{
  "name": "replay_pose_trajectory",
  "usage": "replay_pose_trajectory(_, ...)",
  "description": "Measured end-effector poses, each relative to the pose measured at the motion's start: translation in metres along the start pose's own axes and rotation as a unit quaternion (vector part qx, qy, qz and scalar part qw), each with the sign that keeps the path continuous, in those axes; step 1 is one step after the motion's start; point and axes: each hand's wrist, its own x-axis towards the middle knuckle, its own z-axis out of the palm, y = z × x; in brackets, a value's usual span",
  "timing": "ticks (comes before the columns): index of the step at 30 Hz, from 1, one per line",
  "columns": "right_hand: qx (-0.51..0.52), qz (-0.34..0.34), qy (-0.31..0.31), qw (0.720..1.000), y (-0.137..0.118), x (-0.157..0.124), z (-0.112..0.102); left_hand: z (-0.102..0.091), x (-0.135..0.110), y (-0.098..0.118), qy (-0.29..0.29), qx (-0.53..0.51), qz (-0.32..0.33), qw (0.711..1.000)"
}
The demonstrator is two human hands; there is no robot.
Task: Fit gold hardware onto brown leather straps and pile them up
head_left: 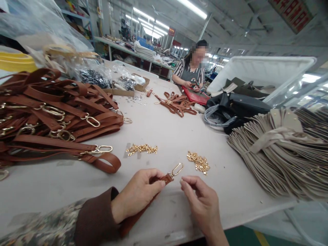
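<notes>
My left hand is closed around a brown leather strap near its end, where a gold oval clasp sticks out. The rest of the strap runs under my wrist toward the table's front edge. My right hand hovers just right of the clasp with thumb and fingers pinched together; whether anything small sits between them I cannot make out. Two little heaps of gold chain links lie just beyond, one to the left and one to the right.
A big pile of brown straps with gold rings fills the left of the table. A stack of beige strips, black bags and a white bin are on the right. Across the table a person works beside more straps.
</notes>
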Motion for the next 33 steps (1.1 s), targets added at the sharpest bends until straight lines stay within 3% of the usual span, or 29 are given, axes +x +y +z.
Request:
replay_pose_trajectory(5,0.079,-0.075,-0.016,0.994,-0.028,-0.008,0.027,0.002,-0.004,0.000,0.049,0.077,0.100,0.991)
replay_pose_trajectory(10,0.068,-0.092,-0.002,0.993,-0.025,-0.008,0.032,0.002,-0.005,-0.003,0.066,0.093,0.111,0.987)
replay_pose_trajectory(16,0.075,-0.093,0.019,0.993,-0.023,-0.008,0.036,0.003,-0.004,-0.002,0.042,0.064,0.112,0.991)
replay_pose_trajectory(23,0.126,0.012,0.052,0.991,-0.023,-0.011,0.047,0.003,-0.007,-0.003,0.046,0.099,0.144,0.984)
replay_pose_trajectory(28,0.284,0.162,0.106,0.939,-0.023,-0.013,0.054,0.001,-0.009,-0.001,0.043,0.103,0.163,0.980)
replay_pose_trajectory(30,0.313,0.203,0.068,0.925,-0.022,-0.015,0.051,0.002,-0.010,0.001,0.046,0.096,0.171,0.979)
replay_pose_trajectory(33,0.276,0.217,-0.014,0.936,-0.014,-0.022,0.047,0.010,-0.013,0.000,0.051,0.072,0.174,0.981)
